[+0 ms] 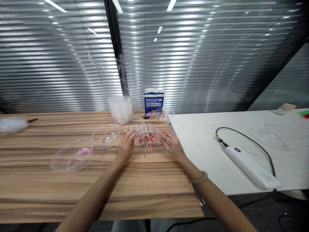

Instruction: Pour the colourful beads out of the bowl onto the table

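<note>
Between my hands is a clear plastic bowl, tilted toward me, with many small multicoloured beads in it. My left hand grips its left rim, and my right hand grips the right rim. A few loose beads lie on the wood just in front of it. To the left sit a clear bowl and a wider one holding some pink pieces. Behind my hands stands another clear bowl.
A stack of clear bowls in a plastic bag stands at the back, near a blue paper bag. A white power bank with a black cable lies on the white table. White plastic bundle at far left.
</note>
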The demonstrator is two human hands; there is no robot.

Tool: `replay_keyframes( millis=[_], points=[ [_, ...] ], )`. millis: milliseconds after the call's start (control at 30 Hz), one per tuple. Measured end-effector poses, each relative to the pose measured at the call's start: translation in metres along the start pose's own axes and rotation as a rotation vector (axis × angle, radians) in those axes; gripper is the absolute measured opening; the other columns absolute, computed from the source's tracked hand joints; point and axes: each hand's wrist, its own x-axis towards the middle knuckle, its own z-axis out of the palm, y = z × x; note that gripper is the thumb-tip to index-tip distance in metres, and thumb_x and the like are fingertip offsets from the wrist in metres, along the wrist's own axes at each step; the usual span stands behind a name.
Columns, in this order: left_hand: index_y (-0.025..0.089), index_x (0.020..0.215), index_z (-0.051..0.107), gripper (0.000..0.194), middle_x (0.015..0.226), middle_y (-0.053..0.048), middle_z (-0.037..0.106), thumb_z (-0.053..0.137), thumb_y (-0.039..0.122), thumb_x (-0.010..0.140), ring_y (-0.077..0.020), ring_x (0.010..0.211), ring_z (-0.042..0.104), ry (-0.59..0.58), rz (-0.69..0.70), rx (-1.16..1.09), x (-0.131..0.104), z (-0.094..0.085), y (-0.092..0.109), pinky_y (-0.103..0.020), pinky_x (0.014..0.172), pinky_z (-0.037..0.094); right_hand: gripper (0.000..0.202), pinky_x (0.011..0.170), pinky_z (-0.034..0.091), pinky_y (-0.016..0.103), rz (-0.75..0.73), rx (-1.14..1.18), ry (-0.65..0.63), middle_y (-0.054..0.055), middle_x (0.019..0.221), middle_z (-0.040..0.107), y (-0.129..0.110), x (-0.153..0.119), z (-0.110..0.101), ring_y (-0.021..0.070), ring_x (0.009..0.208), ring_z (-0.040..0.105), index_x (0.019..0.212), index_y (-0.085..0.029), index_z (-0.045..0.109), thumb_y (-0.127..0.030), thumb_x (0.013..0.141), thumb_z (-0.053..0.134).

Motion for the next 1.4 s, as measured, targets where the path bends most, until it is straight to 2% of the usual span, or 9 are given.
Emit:
replay_keyframes(
  millis=[233, 567, 867, 1033, 1133, 1200, 1400],
  points=[
    [0.023, 0.136, 0.038, 0.043, 0.122, -0.011, 0.058, 0.035, 0.011, 0.095, -0.0165, 0.106, 0.06, 0.024, 0.03, 0.017, 0.0, 0.0, 0.0, -0.025, 0.078, 0.054, 0.033, 0.059, 0.047, 0.023, 0.002, -0.021, -0.019, 0.003, 0.077, 0.062, 0.003, -0.002, 0.0, 0.0124, 0.065, 0.056, 0.125, -0.021, 0.059, -0.019, 0.093, 0.049],
    [0.026, 0.138, 0.036, 0.047, 0.121, -0.01, 0.059, 0.036, 0.01, 0.094, -0.0164, 0.109, 0.06, 0.011, 0.079, 0.069, 0.002, -0.002, 0.001, -0.026, 0.084, 0.053, 0.032, 0.056, 0.045, 0.022, -0.003, -0.088, 0.001, 0.002, 0.073, 0.059, 0.003, -0.002, 0.0, 0.0117, 0.061, 0.054, 0.124, -0.019, 0.059, -0.019, 0.094, 0.049],
    [0.025, 0.136, 0.038, 0.043, 0.12, -0.01, 0.059, 0.036, 0.011, 0.095, -0.0162, 0.106, 0.061, 0.005, 0.061, 0.083, 0.002, -0.002, 0.002, -0.027, 0.085, 0.053, 0.034, 0.057, 0.046, 0.023, -0.001, -0.094, -0.008, 0.002, 0.072, 0.058, 0.005, -0.004, 0.001, 0.0124, 0.06, 0.053, 0.127, -0.02, 0.058, -0.02, 0.094, 0.049],
    [0.023, 0.134, 0.042, 0.04, 0.12, -0.011, 0.057, 0.037, 0.014, 0.095, -0.0175, 0.106, 0.06, 0.042, 0.006, 0.01, 0.0, 0.001, 0.0, -0.03, 0.088, 0.052, 0.035, 0.058, 0.046, 0.024, 0.045, -0.074, -0.014, 0.003, 0.073, 0.06, 0.005, -0.005, 0.003, 0.0135, 0.062, 0.054, 0.127, -0.019, 0.058, -0.022, 0.094, 0.047],
    [0.022, 0.133, 0.043, 0.037, 0.12, -0.012, 0.055, 0.038, 0.018, 0.096, -0.0123, 0.08, 0.063, 0.053, -0.098, -0.073, -0.001, 0.004, -0.002, -0.03, 0.081, 0.054, 0.035, 0.059, 0.047, 0.025, 0.173, -0.039, 0.015, 0.004, 0.073, 0.062, 0.005, -0.004, 0.004, 0.0139, 0.062, 0.055, 0.124, -0.016, 0.061, -0.025, 0.093, 0.046],
    [0.022, 0.131, 0.044, 0.036, 0.119, -0.012, 0.055, 0.038, 0.02, 0.096, -0.0078, 0.064, 0.06, 0.055, -0.164, -0.117, -0.001, 0.004, -0.002, -0.028, 0.074, 0.055, 0.037, 0.058, 0.046, 0.025, 0.322, -0.011, 0.045, 0.005, 0.072, 0.063, 0.006, -0.004, 0.005, 0.0137, 0.06, 0.054, 0.121, -0.014, 0.063, -0.028, 0.091, 0.048],
    [0.021, 0.129, 0.045, 0.033, 0.12, -0.012, 0.051, 0.037, 0.024, 0.097, -0.0048, 0.06, 0.058, 0.056, -0.214, -0.18, 0.001, 0.002, -0.001, -0.026, 0.069, 0.056, 0.052, 0.051, 0.045, 0.025, 0.87, 0.271, 0.06, -0.003, 0.05, 0.054, 0.017, -0.003, 0.003, 0.0115, 0.045, 0.05, 0.122, -0.006, 0.061, -0.037, 0.082, 0.055]
  ],
)
